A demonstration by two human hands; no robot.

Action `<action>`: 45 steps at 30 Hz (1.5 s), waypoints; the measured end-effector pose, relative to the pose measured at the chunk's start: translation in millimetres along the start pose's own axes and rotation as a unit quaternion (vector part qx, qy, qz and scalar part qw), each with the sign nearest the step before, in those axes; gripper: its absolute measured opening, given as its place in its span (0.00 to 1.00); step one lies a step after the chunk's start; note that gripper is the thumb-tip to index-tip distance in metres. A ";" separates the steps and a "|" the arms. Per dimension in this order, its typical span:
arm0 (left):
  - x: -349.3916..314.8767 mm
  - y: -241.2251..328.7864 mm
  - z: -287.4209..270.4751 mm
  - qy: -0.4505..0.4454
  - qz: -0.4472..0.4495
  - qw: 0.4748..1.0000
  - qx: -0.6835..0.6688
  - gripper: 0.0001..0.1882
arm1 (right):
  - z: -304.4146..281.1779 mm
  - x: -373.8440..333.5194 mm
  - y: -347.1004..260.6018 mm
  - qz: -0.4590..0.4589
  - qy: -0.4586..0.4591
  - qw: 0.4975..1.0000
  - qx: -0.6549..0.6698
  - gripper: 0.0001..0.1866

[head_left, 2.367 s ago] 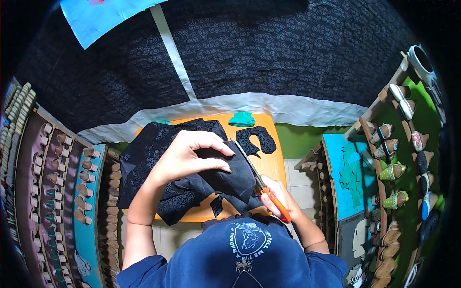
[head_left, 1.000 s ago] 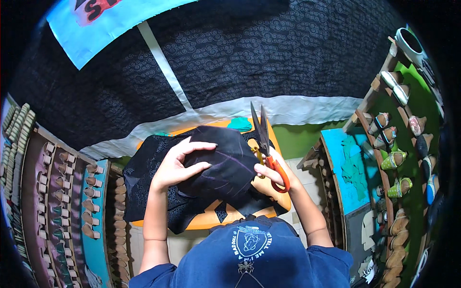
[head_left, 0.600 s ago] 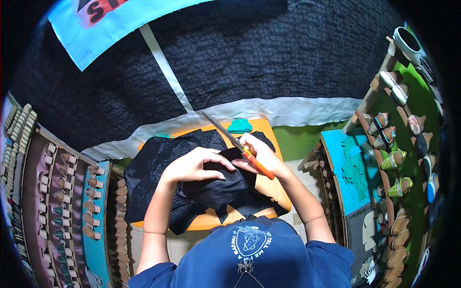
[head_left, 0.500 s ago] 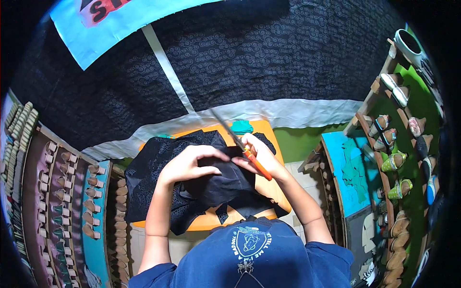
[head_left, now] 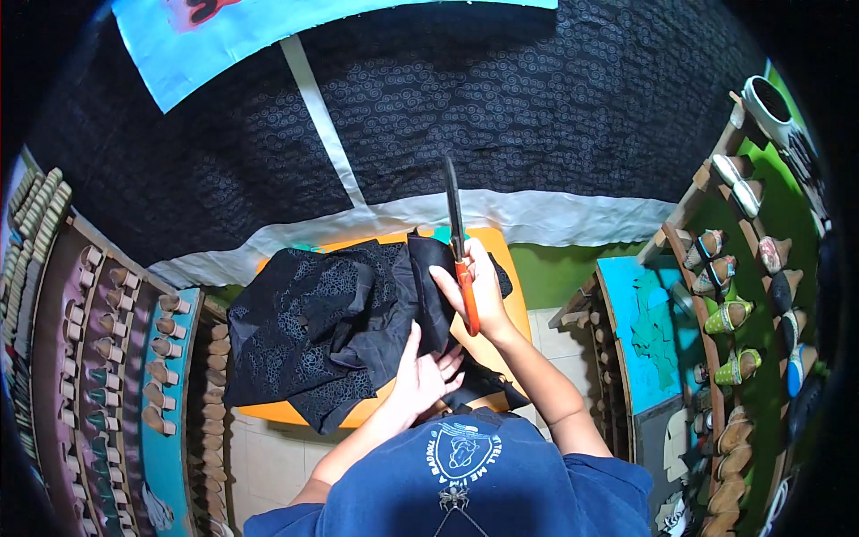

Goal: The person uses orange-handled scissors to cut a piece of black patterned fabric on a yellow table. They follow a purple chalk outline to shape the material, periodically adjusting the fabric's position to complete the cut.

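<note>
My right hand (head_left: 481, 291) is closed around the orange handles of a pair of scissors (head_left: 455, 215), whose dark blades point up and away from me. The same hand is against a folded strip of black fabric (head_left: 429, 295), and whether its fingers also pinch it I cannot tell. My left hand (head_left: 429, 378) lies below it, palm turned up and fingers spread, at the lower edge of that folded part. The rest of the black patterned fabric (head_left: 304, 313) spreads in a crumpled heap over an orange table (head_left: 277, 413).
Shoe racks (head_left: 125, 358) with several rows of shoes stand on the left. To the right, a blue-topped stand (head_left: 626, 358) holds green cut pieces (head_left: 658, 331), beside shelves of sandals (head_left: 734, 318). A dark swirl-patterned cloth (head_left: 537, 107) hangs behind the table.
My left hand has dropped from the top of the fabric toward me and turned palm up. The scissors have swung more upright in my right hand. The fabric has been folded over.
</note>
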State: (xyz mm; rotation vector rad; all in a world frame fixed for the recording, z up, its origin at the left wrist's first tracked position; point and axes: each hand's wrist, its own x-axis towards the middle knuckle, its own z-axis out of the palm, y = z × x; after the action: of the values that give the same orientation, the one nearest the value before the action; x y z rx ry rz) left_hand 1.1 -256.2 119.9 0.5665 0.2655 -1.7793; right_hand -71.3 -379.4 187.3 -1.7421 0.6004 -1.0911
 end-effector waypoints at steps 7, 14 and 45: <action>9.6 28.5 9.3 0.004 0.513 0.843 0.162 0.23 | -15.7 -8.1 4.2 -0.029 0.015 0.999 0.017 0.14; -6.6 64.3 14.0 0.042 0.689 0.615 0.381 0.37 | -26.9 -22.6 34.9 -0.007 0.032 0.999 0.028 0.15; 86.4 91.6 -119.0 0.275 0.556 0.610 0.494 0.26 | 16.2 -91.3 89.3 0.354 -0.101 0.879 0.303 0.22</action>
State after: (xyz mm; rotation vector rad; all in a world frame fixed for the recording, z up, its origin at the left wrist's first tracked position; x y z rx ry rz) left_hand 100.0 -300.2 -15.4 1.6283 -0.6445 -0.2943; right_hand -94.0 -338.1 67.5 -0.9369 0.6067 -0.4806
